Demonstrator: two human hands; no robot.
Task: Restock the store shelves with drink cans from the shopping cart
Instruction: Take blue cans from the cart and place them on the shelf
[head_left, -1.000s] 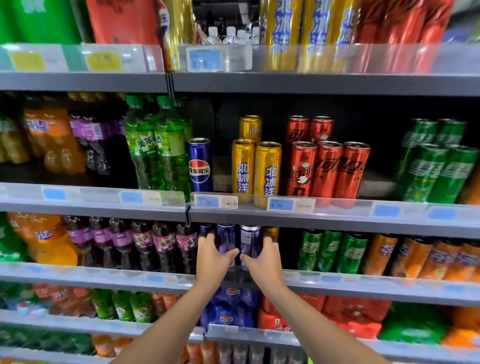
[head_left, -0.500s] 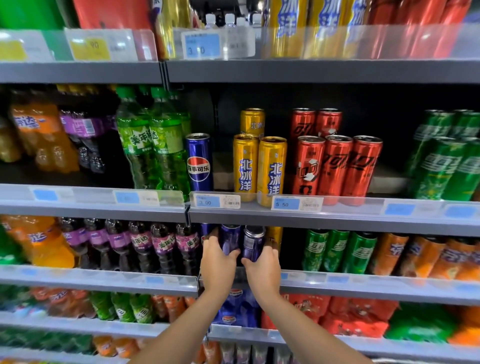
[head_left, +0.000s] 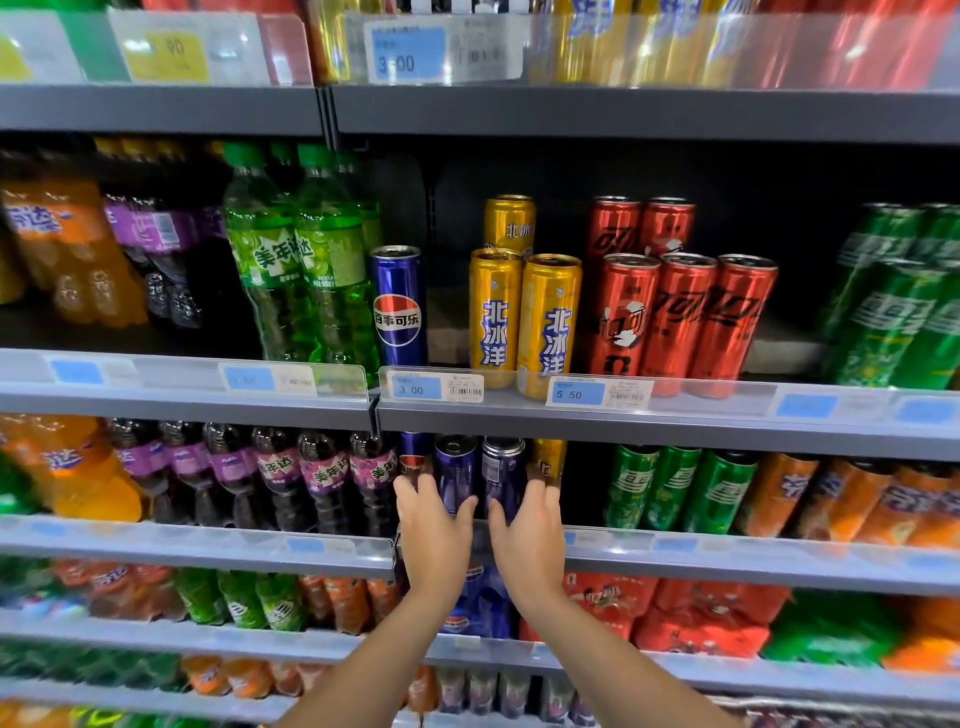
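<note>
Shelves (head_left: 675, 558) of drinks face you. Your left hand (head_left: 434, 540) curls round one purple can (head_left: 456, 470); your right hand (head_left: 527, 543) curls round another can (head_left: 503, 473) just beside it.

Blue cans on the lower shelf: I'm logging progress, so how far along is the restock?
Done: nothing can be confirmed; a blue can and a gold can already stand at the back. In hand: left hand and right hand each grip a dark can at the shelf edge. Left: unknown; the cart isn't in view.
</note>
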